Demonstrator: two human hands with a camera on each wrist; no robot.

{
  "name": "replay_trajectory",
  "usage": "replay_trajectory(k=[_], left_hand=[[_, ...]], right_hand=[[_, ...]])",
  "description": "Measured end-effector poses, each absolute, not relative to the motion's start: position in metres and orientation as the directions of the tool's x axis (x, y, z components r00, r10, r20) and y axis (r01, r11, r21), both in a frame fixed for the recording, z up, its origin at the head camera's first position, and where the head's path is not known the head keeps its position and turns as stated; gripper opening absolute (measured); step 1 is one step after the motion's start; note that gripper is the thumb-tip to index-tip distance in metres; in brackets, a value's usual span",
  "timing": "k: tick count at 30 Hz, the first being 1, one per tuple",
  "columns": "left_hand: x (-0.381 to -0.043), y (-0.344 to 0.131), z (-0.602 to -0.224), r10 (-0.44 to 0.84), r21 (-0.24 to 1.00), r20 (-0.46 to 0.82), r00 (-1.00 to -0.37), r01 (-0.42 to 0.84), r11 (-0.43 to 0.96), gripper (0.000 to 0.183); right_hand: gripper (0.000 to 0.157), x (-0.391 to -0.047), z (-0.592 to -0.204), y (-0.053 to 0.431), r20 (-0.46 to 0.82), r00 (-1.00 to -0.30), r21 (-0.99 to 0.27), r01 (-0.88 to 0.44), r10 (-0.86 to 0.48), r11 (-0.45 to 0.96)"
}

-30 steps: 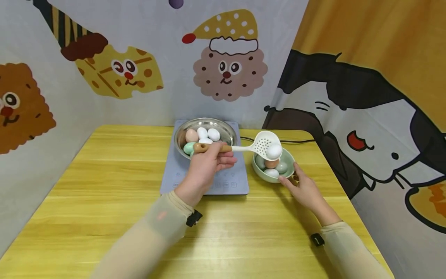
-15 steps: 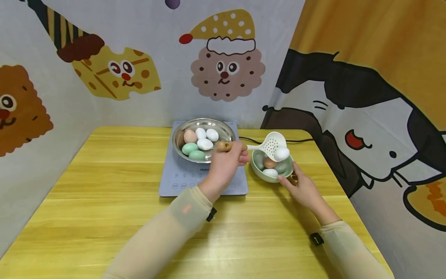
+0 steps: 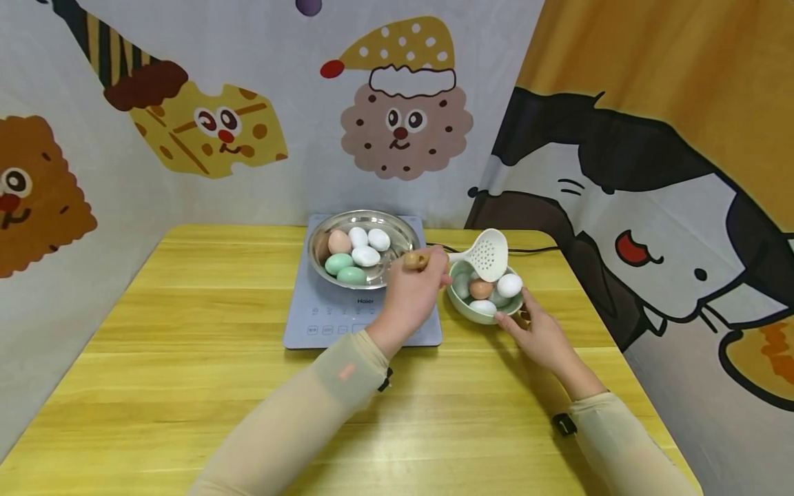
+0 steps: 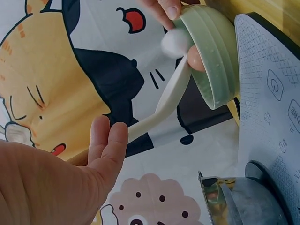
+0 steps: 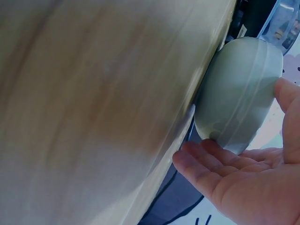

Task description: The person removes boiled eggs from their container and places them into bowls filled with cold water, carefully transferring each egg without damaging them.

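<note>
My left hand (image 3: 412, 293) grips the wooden handle of a white slotted spoon (image 3: 489, 255), its perforated head tilted over a pale green bowl (image 3: 473, 314). A white egg (image 3: 509, 285) sits at the bowl's right side, just off the spoon's edge; in the left wrist view this egg (image 4: 176, 43) is blurred near the rim. Also in the bowl are a brown egg (image 3: 480, 288), another white egg (image 3: 482, 307) and pale greenish ones. My right hand (image 3: 541, 337) holds the bowl's right side, thumb at the rim, fingers (image 5: 197, 164) against its outer wall in the right wrist view.
A steel pan (image 3: 403, 234) with white, green and pinkish eggs stands on a grey induction cooker (image 3: 298, 324) left of the bowl. A black cable (image 3: 527, 251) runs behind the bowl along the wooden table (image 3: 155, 331). Printed curtains hang behind.
My left hand has moved right with the slotted spoon and tipped it. The white egg has left the spoon for the bowl's right side. My right hand stays at the bowl.
</note>
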State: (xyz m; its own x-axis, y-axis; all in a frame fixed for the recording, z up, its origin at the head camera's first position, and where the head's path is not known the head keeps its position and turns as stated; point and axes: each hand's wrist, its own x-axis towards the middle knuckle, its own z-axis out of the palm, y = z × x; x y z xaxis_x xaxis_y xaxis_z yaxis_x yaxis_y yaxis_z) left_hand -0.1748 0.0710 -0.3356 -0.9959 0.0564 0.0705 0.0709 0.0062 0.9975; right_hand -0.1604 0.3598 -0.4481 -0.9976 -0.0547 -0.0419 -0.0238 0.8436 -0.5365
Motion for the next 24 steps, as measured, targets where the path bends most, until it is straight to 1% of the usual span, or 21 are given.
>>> replay_trajectory(k=[9, 13, 16, 19, 22, 24], left_hand=[[-0.174, 0.062, -0.34, 0.037, 0.996, 0.093, -0.995, 0.093, 0.016, 0.036], [-0.167, 0.047, -0.337, 0.042, 0.991, 0.133, -0.99, 0.134, 0.016, 0.039], [-0.16, 0.026, -0.331, 0.044, 0.977, 0.211, -0.977, 0.211, 0.017, 0.036], [-0.154, -0.005, -0.328, 0.029, 0.938, 0.345, -0.938, 0.346, 0.034, 0.03], [-0.148, -0.041, -0.329, 0.012, 0.862, 0.496, -0.868, 0.494, 0.113, 0.027], [-0.145, -0.066, -0.33, 0.018, 0.795, 0.578, -0.816, 0.568, 0.214, 0.027]], right_hand=[[0.1, -0.161, -0.45, 0.36, -0.039, -0.998, -0.522, -0.027, -0.056, 0.852], [0.099, -0.161, -0.45, 0.36, -0.035, -0.998, -0.521, -0.033, -0.06, 0.853], [0.099, -0.161, -0.45, 0.36, -0.032, -0.998, -0.523, -0.035, -0.061, 0.852], [0.099, -0.161, -0.449, 0.359, -0.034, -0.998, -0.527, -0.031, -0.058, 0.849], [0.1, -0.161, -0.449, 0.359, -0.037, -0.998, -0.535, -0.025, -0.053, 0.845], [0.1, -0.161, -0.449, 0.359, -0.041, -0.998, -0.541, -0.021, -0.051, 0.841]])
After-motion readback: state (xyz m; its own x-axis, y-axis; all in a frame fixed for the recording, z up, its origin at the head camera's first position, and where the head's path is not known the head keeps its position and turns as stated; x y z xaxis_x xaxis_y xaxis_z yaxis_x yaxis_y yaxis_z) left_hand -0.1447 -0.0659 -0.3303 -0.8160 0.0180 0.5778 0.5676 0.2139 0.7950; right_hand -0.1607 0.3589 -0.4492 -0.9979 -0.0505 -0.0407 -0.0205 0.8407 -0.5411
